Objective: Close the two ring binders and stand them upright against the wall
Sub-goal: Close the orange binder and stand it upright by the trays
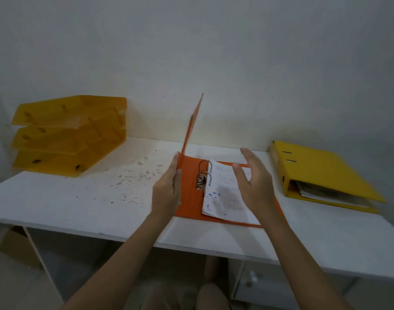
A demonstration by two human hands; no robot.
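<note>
1. Setup is a white flat desk top point(57, 198) pushed against a plain off-white wall point(214, 52). The desk's pretty grubby, with dark specks scattered across the middle-left.
2. Back left sits a stack of three translucent amber plastic letter trays point(66, 135), right by the wall.
3. Under the desk on the right there's a white drawer unit point(254, 285) with a small knob.
4. The orange cardboard ring binder point(189, 198) lies in the middle of the desk, front cover lifted nearly upright, metal rings closed over a stack of scribbled white pages point(225, 193).
5. Left hand point(167, 191) pinches the lower edge of that raised cover, fingers wrapped on it.
6. Right hand point(252, 184) hovers over the pages, fingers spread, holding nothing.
7. The yellow cardboard ring binder point(323, 173) is already shut, lying flat on the right, near the wall, well apart from the orange one, with papers poking out its open edge.
</note>
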